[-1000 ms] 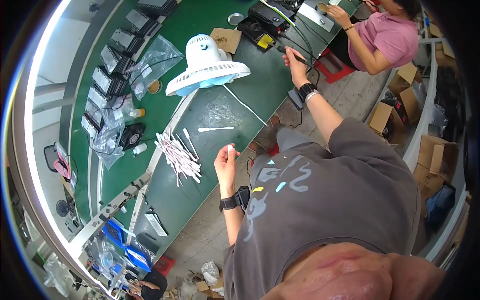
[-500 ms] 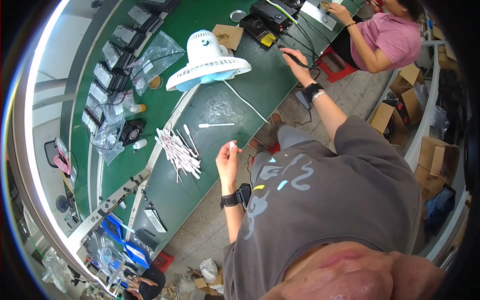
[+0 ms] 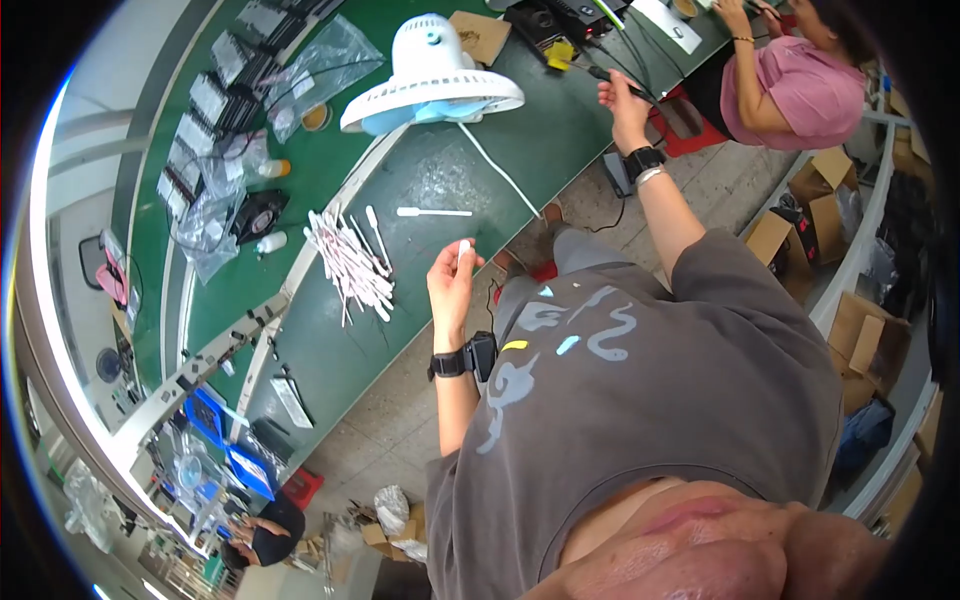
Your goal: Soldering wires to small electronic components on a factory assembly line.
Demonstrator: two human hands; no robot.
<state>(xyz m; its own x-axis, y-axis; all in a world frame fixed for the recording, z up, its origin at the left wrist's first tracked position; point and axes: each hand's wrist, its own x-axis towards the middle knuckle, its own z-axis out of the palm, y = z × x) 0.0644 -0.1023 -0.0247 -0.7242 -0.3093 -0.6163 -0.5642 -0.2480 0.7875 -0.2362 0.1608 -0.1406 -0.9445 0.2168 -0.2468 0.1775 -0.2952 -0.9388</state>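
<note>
One small white piece pinched in left hand | right hand gripping soldering iron, tip beside yellow sponge | white-tipped sticks piled on bench; finished share: cannot tell.

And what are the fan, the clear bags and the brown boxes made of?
The fan is probably hard plastic: its white shell looks smooth and moulded, with slots. The bags look like thin, glossy plastic film, being see-through and crinkled. The boxes seem to be dull cardboard, with stiff folded flaps.
</note>
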